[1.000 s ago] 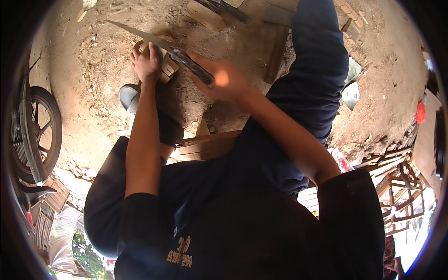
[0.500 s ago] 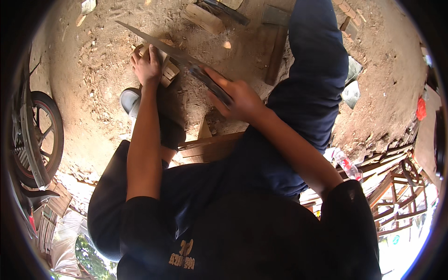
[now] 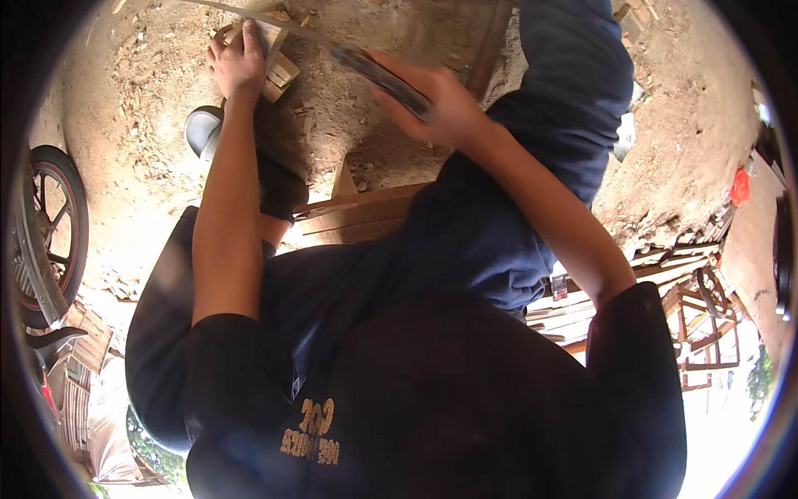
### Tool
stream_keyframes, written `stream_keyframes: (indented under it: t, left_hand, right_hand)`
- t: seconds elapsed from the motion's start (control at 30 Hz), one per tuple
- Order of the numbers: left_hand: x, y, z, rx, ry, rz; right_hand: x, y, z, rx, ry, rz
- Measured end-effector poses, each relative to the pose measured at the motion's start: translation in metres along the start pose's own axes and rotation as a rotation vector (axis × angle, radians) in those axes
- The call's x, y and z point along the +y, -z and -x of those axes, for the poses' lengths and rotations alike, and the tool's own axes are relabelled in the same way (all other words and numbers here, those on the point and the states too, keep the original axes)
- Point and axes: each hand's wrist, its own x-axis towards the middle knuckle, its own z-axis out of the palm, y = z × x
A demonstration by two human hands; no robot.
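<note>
A handsaw [image 3: 306, 31] slants across the upper left, its thin blade crossing over a small wooden block [image 3: 281, 77]. My right hand [image 3: 445, 106] is wrapped around the saw's dark handle and looks slightly blurred. Gripping the block from its left side, my left hand [image 3: 238, 63] lies with the thumb close beside the blade. The blade's far end runs out at the upper edge. Whether the teeth are in the wood cannot be made out.
Beneath me is a wooden plank seat [image 3: 357, 218]. My shoe [image 3: 202, 131] stands just below the block. A motorcycle wheel [image 3: 60, 224] is at the left, stacked timber [image 3: 657, 287] at the lower right, and a long board [image 3: 489, 54] lies on the dirt ahead.
My right hand has drawn the saw back, farther from my left hand. My left hand still holds the block. The whole view has shifted, so the scene sits higher.
</note>
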Motion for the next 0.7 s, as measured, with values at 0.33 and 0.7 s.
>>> stream_keyframes:
  t: [0.33, 0.7]
  left_hand:
    - [0.043, 0.049, -0.001, -0.039, 0.206, 0.223]
    - [0.015, 0.023, 0.004, -0.007, 0.066, 0.102]
  right_hand:
    - [-0.004, 0.004, 0.005, 0.016, 0.018, -0.07]
    - [-0.008, -0.024, 0.004, 0.121, 0.034, 0.041]
